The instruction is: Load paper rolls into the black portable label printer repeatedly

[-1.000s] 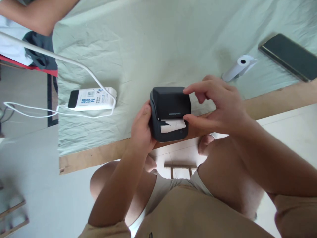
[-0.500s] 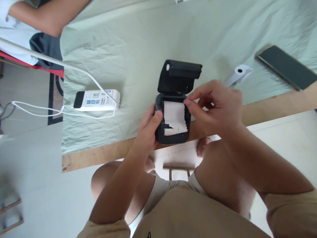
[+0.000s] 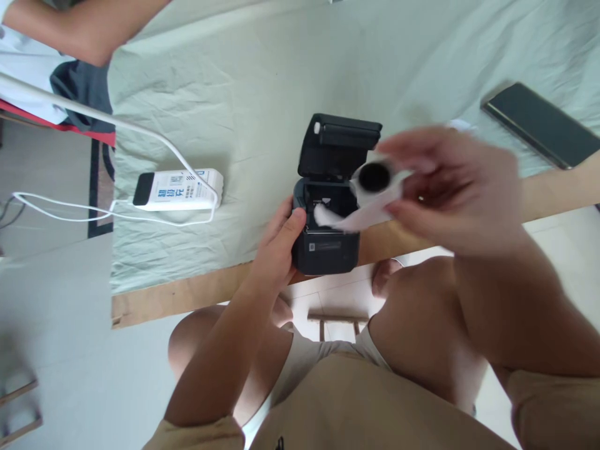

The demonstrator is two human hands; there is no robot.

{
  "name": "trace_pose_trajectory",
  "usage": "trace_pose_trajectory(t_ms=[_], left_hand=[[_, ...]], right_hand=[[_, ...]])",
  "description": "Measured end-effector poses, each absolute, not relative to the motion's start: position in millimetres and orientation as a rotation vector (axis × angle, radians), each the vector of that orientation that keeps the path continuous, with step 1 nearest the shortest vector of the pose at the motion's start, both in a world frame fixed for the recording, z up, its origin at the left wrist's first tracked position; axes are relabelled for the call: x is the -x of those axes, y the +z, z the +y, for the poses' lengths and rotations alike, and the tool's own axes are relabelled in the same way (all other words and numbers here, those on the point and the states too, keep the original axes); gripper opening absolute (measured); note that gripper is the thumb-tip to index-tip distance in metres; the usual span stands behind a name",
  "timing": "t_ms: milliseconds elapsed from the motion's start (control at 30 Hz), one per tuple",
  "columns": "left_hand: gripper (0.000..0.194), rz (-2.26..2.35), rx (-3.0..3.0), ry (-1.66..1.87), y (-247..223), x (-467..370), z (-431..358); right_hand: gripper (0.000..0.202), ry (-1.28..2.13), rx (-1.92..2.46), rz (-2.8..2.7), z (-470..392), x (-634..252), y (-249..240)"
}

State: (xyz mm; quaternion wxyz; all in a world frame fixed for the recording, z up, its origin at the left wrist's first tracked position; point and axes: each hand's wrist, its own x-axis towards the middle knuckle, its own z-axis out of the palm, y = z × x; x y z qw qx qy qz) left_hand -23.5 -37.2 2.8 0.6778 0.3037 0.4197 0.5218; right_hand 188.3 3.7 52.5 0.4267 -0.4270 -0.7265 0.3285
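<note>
My left hand (image 3: 282, 240) is closed around the left side of a small black receipt printer (image 3: 328, 253), held over the table's front edge. The printer's lid (image 3: 338, 147) stands raised, and its paper bay lies open. A white paper roll (image 3: 363, 197) with a dark hollow core is in the fingers of my right hand (image 3: 459, 187), just right of and above the bay. A loose end of the paper hangs across the bay. My right hand is blurred by motion.
A white power bank (image 3: 180, 189) with a white cable lies on the green cloth (image 3: 262, 75) at left. A dark phone (image 3: 544, 125) rests at right. Another white roll (image 3: 462, 125) is mostly hidden behind my right hand. Another person's arm (image 3: 89, 31) reaches in at upper left.
The paper roll has come out of the printer's bay and moved up and right in my right hand. My left hand keeps the printer in nearly the same place.
</note>
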Motion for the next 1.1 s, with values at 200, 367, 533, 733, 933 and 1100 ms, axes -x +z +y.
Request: trace_pose_trajectory(t_ms=[200, 367, 533, 733, 933, 1100], left_hand=[[0.036, 0.935, -0.685, 1.203, -1, 23, -33], [0.036, 0.912, -0.677, 1.211, 1, 22, -34], [0.038, 0.911, -0.683, 1.215, 0, 22, -36], [0.039, 0.921, -0.691, 1.199, 0, 22, -36], [0.041, 0.937, -0.683, 1.184, -1, 24, -37], [0.038, 0.906, -0.683, 1.188, -2, 24, -37]], right_hand=[[0.023, 0.903, 1.232, -1.457, 31, -211, 16], [0.018, 0.608, 1.391, -1.672, 29, -209, 8], [0.035, 0.494, 1.396, -1.769, 35, -210, -2], [0.047, 0.424, 1.468, -1.916, 34, -215, -2], [0.034, -0.147, 1.304, -1.777, 29, -255, 26], [0.061, 0.118, 1.581, -1.942, 57, -290, 0]])
